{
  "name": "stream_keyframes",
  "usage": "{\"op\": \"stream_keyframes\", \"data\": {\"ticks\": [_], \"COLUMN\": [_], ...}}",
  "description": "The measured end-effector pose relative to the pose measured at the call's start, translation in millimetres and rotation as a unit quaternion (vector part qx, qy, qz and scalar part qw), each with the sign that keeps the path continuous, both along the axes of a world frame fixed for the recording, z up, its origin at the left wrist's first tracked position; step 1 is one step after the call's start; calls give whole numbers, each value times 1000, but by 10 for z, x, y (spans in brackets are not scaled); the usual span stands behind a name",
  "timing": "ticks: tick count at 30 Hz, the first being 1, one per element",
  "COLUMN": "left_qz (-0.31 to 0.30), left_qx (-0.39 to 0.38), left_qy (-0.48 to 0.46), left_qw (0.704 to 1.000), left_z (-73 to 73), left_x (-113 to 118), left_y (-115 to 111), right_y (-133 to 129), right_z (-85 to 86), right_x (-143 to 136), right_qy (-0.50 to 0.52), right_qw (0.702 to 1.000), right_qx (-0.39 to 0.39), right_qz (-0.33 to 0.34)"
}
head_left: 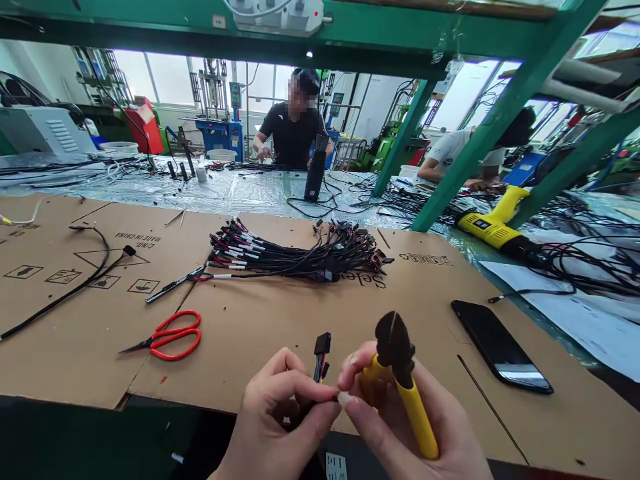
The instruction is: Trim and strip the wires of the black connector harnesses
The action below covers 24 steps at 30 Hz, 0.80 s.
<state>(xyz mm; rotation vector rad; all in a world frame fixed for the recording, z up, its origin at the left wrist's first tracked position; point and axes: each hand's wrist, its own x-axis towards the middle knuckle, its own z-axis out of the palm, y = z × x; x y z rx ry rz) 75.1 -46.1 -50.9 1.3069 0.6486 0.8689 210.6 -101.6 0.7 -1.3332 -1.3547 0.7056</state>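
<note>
Near the front edge of the cardboard, my left hand [290, 413] pinches a dark cable between thumb and forefinger. A black connector [323, 343] with several coloured wires sticks up behind those fingers. My right hand [400, 420] holds diagonal cutters [413, 407] with yellow handles, their dark jaws pointing up. Its thumb and forefinger meet the left fingertips at a small whitish piece [344, 398], too small to name. Beyond the hands lies a bundle of black wire harnesses [295, 253] with white labels and many connectors.
Red-handled scissors [175, 337], a tweezer-like metal tool [173, 287] and a loose black cable [65, 290] lie left. To the right are a phone [500, 347] and a yellow heat gun [493, 223]. Green frame posts [465, 150] rise ahead; two people sit across the bench.
</note>
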Motion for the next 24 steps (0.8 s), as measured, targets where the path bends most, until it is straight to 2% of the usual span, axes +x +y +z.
{"op": "stream_keyframes", "data": {"ticks": [5,8,11,13,16,21,24], "left_qz": [-1,-50,-96,-104,-91,-47,22], "left_qx": [1,-38,-79,-96,-99,-28,92], "left_qy": [10,-36,-83,-91,-89,-70,-50], "left_qw": [1000,997,989,986,987,996,994], "left_z": [14,47,78,90,93,53,13], "left_x": [0,-30,-54,-57,-53,-47,-42], "left_y": [-8,8,26,34,39,29,22], "right_y": [54,72,95,107,121,138,130], "right_z": [-6,-64,-120,-142,-146,-112,-96], "right_x": [-39,-16,38,72,90,34,11], "right_qy": [16,94,146,159,164,208,239], "right_qw": [1000,995,987,983,983,974,966], "right_qx": [-5,-8,-19,-21,-9,-24,-36], "right_qz": [15,7,57,84,87,86,90]}}
